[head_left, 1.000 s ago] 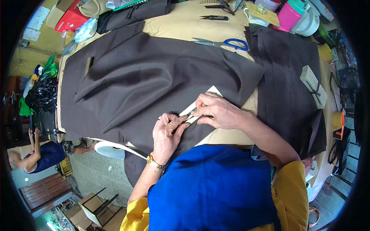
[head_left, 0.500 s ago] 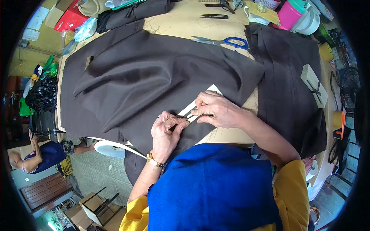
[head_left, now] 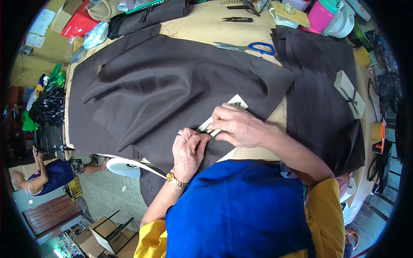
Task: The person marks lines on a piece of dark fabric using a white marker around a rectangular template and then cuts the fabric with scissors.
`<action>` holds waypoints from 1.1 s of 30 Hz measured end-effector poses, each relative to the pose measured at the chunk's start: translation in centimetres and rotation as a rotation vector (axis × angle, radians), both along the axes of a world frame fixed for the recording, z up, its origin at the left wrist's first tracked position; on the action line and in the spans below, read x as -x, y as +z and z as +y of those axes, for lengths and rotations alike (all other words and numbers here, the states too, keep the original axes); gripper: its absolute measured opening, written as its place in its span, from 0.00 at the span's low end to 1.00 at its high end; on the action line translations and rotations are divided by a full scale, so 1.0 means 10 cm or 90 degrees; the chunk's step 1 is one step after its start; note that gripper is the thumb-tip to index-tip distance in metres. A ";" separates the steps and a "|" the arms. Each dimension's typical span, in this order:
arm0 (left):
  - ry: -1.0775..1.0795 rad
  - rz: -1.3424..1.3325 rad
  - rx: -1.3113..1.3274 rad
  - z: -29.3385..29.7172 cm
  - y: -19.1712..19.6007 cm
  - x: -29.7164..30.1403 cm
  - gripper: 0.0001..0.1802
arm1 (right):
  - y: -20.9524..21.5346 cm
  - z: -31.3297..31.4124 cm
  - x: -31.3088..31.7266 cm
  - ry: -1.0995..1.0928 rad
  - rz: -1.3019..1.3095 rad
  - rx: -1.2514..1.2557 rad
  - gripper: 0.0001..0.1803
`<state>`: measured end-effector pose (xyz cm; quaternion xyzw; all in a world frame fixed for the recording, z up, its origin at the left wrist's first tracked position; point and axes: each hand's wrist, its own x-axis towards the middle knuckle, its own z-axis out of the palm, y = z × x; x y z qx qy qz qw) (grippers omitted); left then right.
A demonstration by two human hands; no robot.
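Observation:
Dark brown cloth (head_left: 142,86) lies spread over the table, with loose folds across its middle. On its near right part rests a narrow white strip (head_left: 206,124) with a wider end, set at a slant and partly covered by my hands. The fingers of my left hand (head_left: 187,150) are closed, pinching at the strip's lower end. My right hand (head_left: 241,124) bends over the strip's middle, thumb and fingers drawn together on it close to the left fingertips. What exactly lies between the fingertips is hidden.
Scissors with blue handles (head_left: 260,48) lie beyond the cloth, and small black thread snips (head_left: 237,19) farther back. More dark cloth (head_left: 318,86) covers the right side, with a tied pale bundle (head_left: 349,94) on it. A white tape roll (head_left: 122,167) hangs by the near left edge.
My right fingertips have shifted slightly left and down along the strip, nearer my left hand. My left hand has moved a little to the right and turned slightly.

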<state>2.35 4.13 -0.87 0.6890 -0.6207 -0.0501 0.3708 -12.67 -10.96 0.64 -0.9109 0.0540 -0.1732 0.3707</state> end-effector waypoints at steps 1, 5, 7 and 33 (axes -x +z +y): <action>0.002 0.001 -0.006 0.00 0.00 0.00 0.06 | -0.10 0.04 -0.03 0.013 -0.015 -0.020 0.12; 0.021 0.017 -0.041 0.02 0.05 -0.01 0.08 | -0.18 0.01 -0.02 0.035 -0.012 -0.072 0.14; 0.037 0.030 -0.055 0.05 0.06 -0.01 0.09 | -0.19 0.01 -0.03 0.041 -0.005 -0.079 0.14; -0.098 -0.068 -0.199 0.41 0.24 -0.11 0.27 | 0.00 -0.01 0.09 0.085 -0.006 -0.023 0.06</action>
